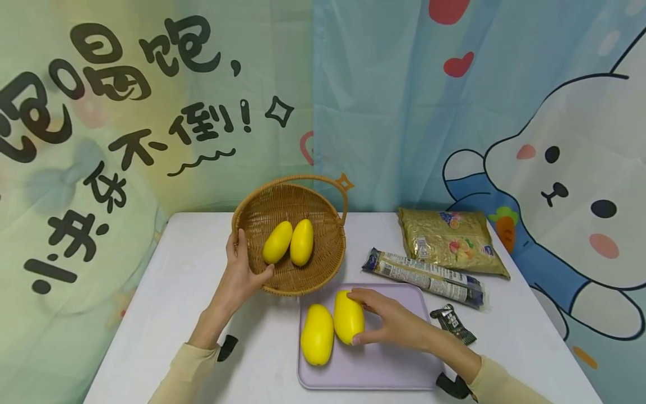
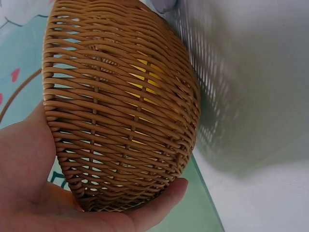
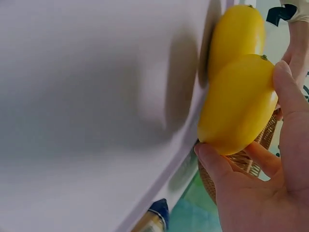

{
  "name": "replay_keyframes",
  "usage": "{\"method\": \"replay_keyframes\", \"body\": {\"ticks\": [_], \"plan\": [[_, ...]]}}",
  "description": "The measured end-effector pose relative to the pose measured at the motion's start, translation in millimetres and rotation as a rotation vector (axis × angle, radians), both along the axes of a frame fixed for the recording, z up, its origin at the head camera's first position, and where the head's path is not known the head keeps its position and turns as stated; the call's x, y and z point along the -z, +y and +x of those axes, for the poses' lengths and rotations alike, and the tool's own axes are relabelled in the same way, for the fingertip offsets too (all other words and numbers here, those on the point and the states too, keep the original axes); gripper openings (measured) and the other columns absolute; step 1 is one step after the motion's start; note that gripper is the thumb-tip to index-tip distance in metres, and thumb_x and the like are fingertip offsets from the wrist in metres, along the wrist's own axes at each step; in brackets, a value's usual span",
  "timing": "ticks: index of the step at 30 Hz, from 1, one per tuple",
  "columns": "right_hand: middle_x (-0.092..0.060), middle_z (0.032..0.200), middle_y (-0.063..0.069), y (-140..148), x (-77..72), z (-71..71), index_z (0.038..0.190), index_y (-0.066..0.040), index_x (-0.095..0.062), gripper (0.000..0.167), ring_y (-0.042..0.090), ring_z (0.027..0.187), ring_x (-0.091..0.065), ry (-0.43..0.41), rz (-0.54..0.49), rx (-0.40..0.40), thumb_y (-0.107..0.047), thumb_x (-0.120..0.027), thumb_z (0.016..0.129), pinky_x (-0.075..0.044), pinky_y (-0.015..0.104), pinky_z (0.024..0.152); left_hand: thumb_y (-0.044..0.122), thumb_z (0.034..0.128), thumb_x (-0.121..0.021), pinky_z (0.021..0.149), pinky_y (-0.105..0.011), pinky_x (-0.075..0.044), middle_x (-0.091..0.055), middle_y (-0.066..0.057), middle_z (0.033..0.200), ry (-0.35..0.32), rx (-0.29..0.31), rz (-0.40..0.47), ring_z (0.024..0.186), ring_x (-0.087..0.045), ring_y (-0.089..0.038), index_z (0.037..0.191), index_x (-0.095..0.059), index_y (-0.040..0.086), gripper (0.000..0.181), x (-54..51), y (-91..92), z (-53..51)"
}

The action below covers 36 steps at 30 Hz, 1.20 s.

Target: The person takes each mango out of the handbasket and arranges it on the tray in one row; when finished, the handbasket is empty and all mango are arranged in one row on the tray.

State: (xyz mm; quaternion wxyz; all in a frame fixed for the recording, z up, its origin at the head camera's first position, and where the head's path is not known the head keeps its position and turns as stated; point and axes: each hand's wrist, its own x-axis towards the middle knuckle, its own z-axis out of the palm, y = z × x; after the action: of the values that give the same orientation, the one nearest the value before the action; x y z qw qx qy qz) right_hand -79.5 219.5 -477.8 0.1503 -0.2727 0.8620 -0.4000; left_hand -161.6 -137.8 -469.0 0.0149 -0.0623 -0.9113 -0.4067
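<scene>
My left hand point(image 1: 244, 269) grips the left rim of a brown wicker basket point(image 1: 323, 247), which is tilted so its inside shows in the head view. Two yellow mangoes point(image 1: 277, 242) lie inside it. The left wrist view has the woven side of the basket point(image 2: 120, 106) close up, with yellow glimpsed through the gaps. My right hand point(image 1: 386, 320) holds a yellow mango point(image 1: 348, 317) end to end between thumb and fingers, over a lilac tray point(image 1: 388, 373). Another mango point(image 1: 317, 335) lies on the tray just left of it. Both mangoes appear in the right wrist view, the held mango point(image 3: 239, 104) nearer.
Behind the tray to the right lie a long clear-and-blue packet point(image 1: 424, 278) and a gold bag point(image 1: 451, 241) with fruit pictures. A small dark wrapped packet point(image 1: 453, 324) sits by the tray's right edge. Printed curtains point(image 1: 373, 112) hang behind the white table point(image 1: 192, 252).
</scene>
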Motion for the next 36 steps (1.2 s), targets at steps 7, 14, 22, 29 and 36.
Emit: {"method": "replay_keyframes", "body": {"ticks": [7,14,22,29,36], "plan": [[-0.049,0.152,0.007,0.6,13.0,7.1,0.15,-0.007,-0.045,0.088,0.025,0.139,-0.05,0.039,0.0,0.004,-0.048,-0.081,0.082,-0.045,0.032,0.111,0.031,0.0902,-0.072,0.104,-0.056,-0.048,0.011,-0.024,0.167,-0.001,0.003,0.0,0.137,-0.043,-0.051,0.162,0.007,0.003,0.11,-0.7,0.1,0.3],[-0.044,0.156,0.006,-2.1,18.3,12.4,0.152,-0.012,-0.044,0.09,0.023,0.141,-0.047,0.03,0.023,0.015,-0.051,-0.082,0.08,-0.042,0.032,0.113,0.031,0.0906,-0.072,0.105,-0.056,-0.047,0.012,-0.023,0.167,-0.012,0.001,-0.001,0.139,-0.042,-0.05,0.162,0.007,0.004,0.11,-0.8,-0.7,-0.5],[-0.043,0.157,0.007,-4.0,16.4,17.1,0.152,-0.015,-0.043,0.092,0.023,0.139,-0.049,0.037,0.111,0.031,-0.054,-0.082,0.078,-0.04,0.045,0.115,0.032,0.0906,-0.073,0.105,-0.055,-0.047,0.011,-0.023,0.167,-0.016,-0.002,0.0,0.139,-0.041,-0.05,0.162,0.007,0.006,0.111,1.8,-0.2,-0.1],[-0.041,0.158,0.008,-4.1,12.7,17.4,0.151,-0.016,-0.043,0.094,0.022,0.136,-0.05,0.012,0.143,0.026,-0.055,-0.083,0.076,-0.041,0.049,0.113,0.032,0.0892,-0.074,0.103,-0.055,-0.049,0.01,-0.024,0.167,-0.014,-0.014,0.012,0.138,-0.043,-0.05,0.162,0.006,0.004,0.112,3.8,-0.5,2.3],[-0.04,0.159,0.01,-5.4,11.3,14.7,0.154,-0.016,-0.041,0.097,0.03,0.144,-0.043,0.034,0.155,0.018,-0.055,-0.082,0.076,-0.038,0.057,0.113,0.033,0.0897,-0.073,0.1,-0.052,-0.052,0.012,-0.022,0.167,-0.023,-0.006,0.013,0.136,-0.047,-0.048,0.162,0.007,0.005,0.112,-1.3,-0.8,-0.5]]}}
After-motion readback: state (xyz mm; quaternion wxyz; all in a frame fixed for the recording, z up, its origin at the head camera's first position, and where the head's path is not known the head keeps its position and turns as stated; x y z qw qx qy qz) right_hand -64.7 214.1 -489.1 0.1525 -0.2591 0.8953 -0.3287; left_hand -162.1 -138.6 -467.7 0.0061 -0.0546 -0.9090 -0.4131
